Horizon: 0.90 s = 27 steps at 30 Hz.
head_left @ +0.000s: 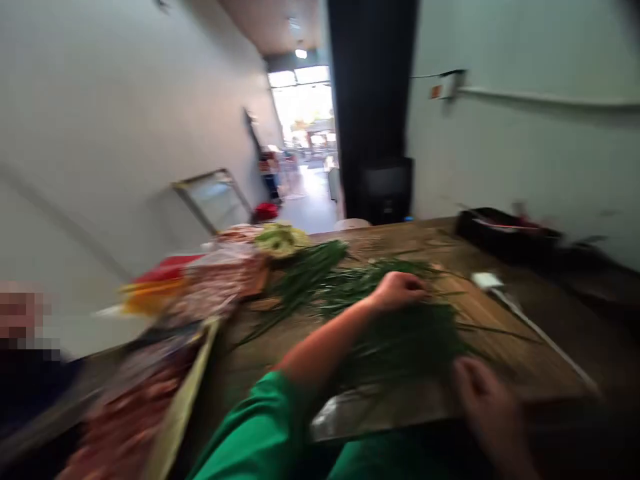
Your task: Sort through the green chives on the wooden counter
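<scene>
Long thin green stalks that look like chives (405, 347) are spread across the wooden table (295, 347). My left hand (400, 290), at the end of a green sleeve, is over the middle of them with its fingers curled together. Whether it grips any stalks is hidden. Lower right, my right hand (483, 393) is beside the near end of the stalks, its fingers bent and smeared by motion. Another bunch of green stalks (313, 270) lies further back on the left. A clear plastic piece (335, 417) is near the table's front edge.
Bags of pinkish food (215, 277) and a tray of reddish pieces (135, 407) line the left side. A pale green vegetable (281, 240) is at the back. A black bin (507, 233) and a white plug with cable (486, 280) are right. Part of a person (30, 380) shows far left.
</scene>
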Each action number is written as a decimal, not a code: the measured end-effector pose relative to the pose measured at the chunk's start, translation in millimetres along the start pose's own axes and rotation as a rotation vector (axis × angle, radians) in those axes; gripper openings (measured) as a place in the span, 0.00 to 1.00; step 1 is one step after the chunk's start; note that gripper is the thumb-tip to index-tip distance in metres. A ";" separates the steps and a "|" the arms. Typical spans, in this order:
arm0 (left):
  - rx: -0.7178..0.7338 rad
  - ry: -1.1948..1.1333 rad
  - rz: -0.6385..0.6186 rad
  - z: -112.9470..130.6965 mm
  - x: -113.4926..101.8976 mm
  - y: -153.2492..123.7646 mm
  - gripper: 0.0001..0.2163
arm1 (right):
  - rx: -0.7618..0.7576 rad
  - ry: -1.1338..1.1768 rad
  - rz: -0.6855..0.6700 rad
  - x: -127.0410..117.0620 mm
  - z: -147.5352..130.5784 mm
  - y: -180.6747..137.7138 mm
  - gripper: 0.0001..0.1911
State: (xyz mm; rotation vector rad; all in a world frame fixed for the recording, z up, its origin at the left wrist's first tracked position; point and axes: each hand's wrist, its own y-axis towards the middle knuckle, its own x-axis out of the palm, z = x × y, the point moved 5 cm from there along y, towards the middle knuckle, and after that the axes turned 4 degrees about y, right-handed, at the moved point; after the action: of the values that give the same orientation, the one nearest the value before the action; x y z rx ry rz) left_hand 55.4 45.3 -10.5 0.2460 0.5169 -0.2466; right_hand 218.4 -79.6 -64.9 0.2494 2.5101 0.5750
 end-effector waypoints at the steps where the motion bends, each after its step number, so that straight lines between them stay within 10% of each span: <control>1: -0.011 -0.066 0.010 -5.3 0.6 1.9 0.07 | 0.022 -0.016 0.005 -7.9 4.2 -0.4 0.22; 27: -0.104 -0.205 -0.051 -2.3 5.9 -6.8 0.10 | -0.010 -0.030 -0.044 -11.1 -2.2 -3.4 0.16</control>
State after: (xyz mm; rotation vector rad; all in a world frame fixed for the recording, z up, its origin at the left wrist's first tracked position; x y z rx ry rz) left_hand 57.3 38.6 -16.6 0.1045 0.3318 -0.2899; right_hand 226.2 -86.7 -59.5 0.1970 2.4763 0.5619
